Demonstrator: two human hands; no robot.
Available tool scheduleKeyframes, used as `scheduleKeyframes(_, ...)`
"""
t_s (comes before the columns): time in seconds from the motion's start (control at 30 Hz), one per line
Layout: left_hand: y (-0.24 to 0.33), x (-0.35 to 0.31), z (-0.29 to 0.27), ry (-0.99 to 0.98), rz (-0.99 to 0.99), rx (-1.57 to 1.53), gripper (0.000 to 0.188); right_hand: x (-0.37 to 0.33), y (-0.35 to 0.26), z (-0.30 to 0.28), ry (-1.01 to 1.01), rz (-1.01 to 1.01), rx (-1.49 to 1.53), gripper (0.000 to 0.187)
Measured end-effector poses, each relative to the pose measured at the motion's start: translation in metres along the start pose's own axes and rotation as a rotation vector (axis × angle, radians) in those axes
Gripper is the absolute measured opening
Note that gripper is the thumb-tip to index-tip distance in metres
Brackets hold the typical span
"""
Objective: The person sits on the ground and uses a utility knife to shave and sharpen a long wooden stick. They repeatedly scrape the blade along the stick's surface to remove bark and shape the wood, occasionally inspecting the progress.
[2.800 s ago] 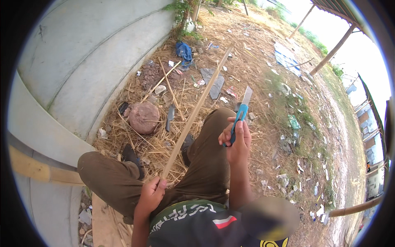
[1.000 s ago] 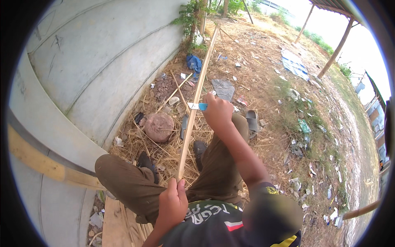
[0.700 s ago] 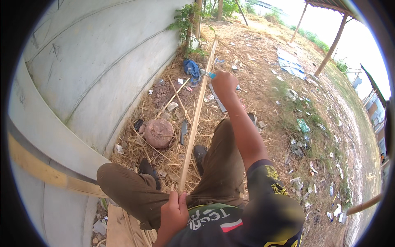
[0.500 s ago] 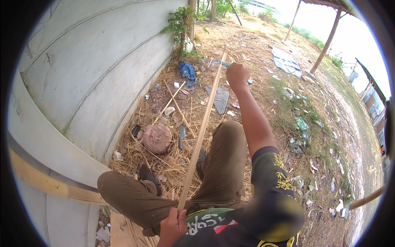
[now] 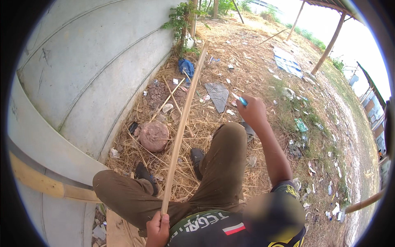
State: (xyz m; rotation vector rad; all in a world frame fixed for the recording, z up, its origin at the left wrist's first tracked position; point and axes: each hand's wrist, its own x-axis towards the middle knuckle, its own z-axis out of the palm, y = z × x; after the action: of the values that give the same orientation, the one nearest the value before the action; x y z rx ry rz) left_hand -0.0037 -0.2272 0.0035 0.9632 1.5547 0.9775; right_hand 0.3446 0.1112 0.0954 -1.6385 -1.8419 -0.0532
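A long, flat, pale bamboo strip (image 5: 183,123) slants away from my lap, its far end raised over the straw-covered ground. At the near end, my left hand (image 5: 158,230) is closed round it with the thumb on top. My right hand (image 5: 254,110) is to the right of the strip and apart from it. Its fingers wrap a small knife (image 5: 242,100) with a turquoise handle, and the short pale blade points up and left toward the strip. My bent knees (image 5: 230,148) lie on either side of the strip's lower half.
A grey panel wall (image 5: 103,70) runs along the left. Near it stand a round reddish block (image 5: 154,136) and thin sticks (image 5: 169,99), with a crumpled blue bag (image 5: 186,67) farther off. A flat grey piece (image 5: 217,95) lies ahead; scattered litter covers the right. A wooden post (image 5: 329,45) stands far right.
The knife has come off the strip's far part, and my right hand has drawn back toward me and right. The strip's far end has swung left; my left hand has shifted slightly left and nearer.
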Motion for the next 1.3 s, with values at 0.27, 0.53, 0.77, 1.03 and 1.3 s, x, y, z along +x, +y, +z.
scheduleKeyframes(0.27,0.015,0.012,0.022,-0.039,0.359,0.347,0.033,-0.005,-0.038,0.023,0.067,-0.017,-0.288,0.015)
scheduleKeyframes(0.53,0.013,-0.001,0.025,0.013,0.434,0.369,0.031,0.003,-0.018,0.005,0.033,0.035,-0.306,0.013)
scheduleKeyframes(0.77,0.005,0.002,0.026,0.015,0.538,0.399,0.032,0.002,-0.027,-0.008,0.066,-0.023,-0.404,0.016)
scheduleKeyframes(1.03,-0.005,-0.006,0.022,0.025,0.542,0.387,0.031,0.065,-0.001,-0.005,0.074,0.090,-0.522,0.016)
scheduleKeyframes(1.3,-0.006,-0.047,-0.019,-0.185,0.056,0.340,0.038,0.120,0.110,-0.065,0.122,0.605,-0.488,0.022)
